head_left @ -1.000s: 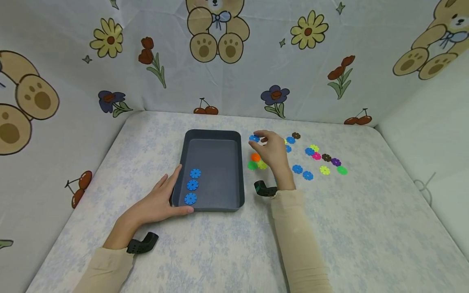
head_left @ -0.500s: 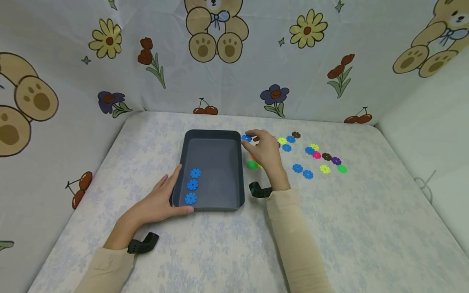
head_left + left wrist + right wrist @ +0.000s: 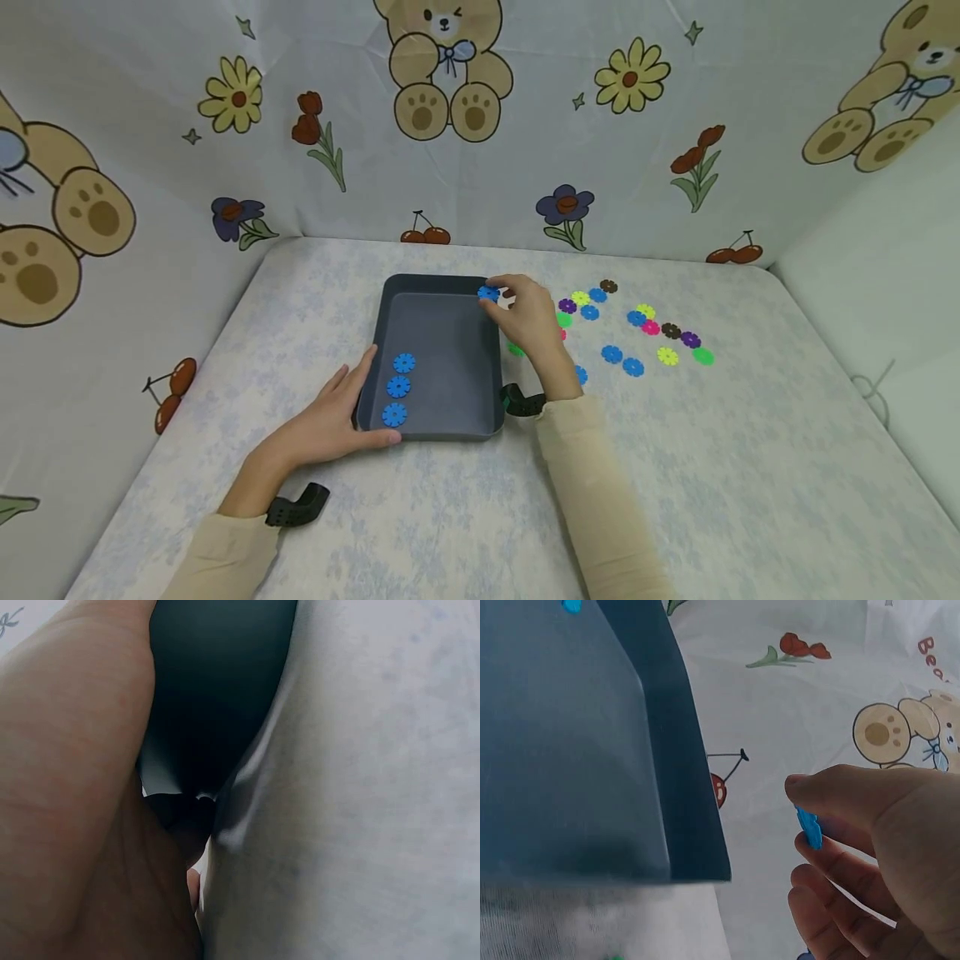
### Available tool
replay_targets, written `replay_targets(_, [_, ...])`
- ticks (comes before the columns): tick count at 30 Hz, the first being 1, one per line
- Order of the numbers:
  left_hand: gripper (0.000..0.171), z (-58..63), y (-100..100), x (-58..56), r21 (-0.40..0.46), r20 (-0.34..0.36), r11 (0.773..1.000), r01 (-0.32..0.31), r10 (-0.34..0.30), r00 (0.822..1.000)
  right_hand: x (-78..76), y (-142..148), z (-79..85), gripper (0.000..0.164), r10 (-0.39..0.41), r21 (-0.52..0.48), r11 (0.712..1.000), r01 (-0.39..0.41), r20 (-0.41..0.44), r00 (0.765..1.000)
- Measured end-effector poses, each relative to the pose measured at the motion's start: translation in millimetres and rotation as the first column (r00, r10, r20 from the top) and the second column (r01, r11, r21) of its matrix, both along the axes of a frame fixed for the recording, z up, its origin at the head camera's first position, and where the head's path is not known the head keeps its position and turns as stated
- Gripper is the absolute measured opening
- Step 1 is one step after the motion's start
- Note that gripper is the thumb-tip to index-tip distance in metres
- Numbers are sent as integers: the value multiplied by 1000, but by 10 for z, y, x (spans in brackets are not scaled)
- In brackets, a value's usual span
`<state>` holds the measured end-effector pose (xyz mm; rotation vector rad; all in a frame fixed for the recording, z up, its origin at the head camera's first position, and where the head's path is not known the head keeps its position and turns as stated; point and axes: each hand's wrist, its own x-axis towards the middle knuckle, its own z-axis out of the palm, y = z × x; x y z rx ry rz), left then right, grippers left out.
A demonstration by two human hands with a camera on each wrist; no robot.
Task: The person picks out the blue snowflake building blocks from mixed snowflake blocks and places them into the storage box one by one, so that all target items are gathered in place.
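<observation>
A dark grey rectangular tray (image 3: pixel 453 371) lies on the table, with three blue notched plastic discs (image 3: pixel 399 387) in a column along its left side. My left hand (image 3: pixel 322 429) rests against the tray's near left corner, fingers straight along the left wall and thumb at the front rim. In the left wrist view, the hand (image 3: pixel 67 787) lies beside the tray's dark wall (image 3: pixel 217 675). My right hand (image 3: pixel 528 317) pinches another blue notched disc (image 3: pixel 488 293) over the tray's far right corner. The right wrist view shows this disc (image 3: pixel 808 827) edge-on between thumb and fingers.
Several loose notched discs in blue, yellow, pink, brown, purple and green, such as a purple disc (image 3: pixel 690 339), are scattered right of the tray. My right forearm partly hides some. A printed cloth backdrop (image 3: pixel 495 183) rises behind the table.
My right hand has moved left with the blue disc, from beside the tray to over its far right corner. The left hand keeps its place at the tray.
</observation>
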<state>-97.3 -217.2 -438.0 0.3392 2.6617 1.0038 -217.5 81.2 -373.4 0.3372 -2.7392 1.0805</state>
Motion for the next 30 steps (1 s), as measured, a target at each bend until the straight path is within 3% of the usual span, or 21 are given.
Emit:
replay_targets(17, [131, 10, 3, -15, 8, -2, 1000, 1, -1, 1000, 43, -302, -35, 31, 119, 10, 993, -119, -1, 993])
replay_targets(30, [131, -7, 8, -13, 12, -9, 1000, 7, -7, 1000, 37, -482, -90, 30, 154, 58, 986, -157, 46, 987])
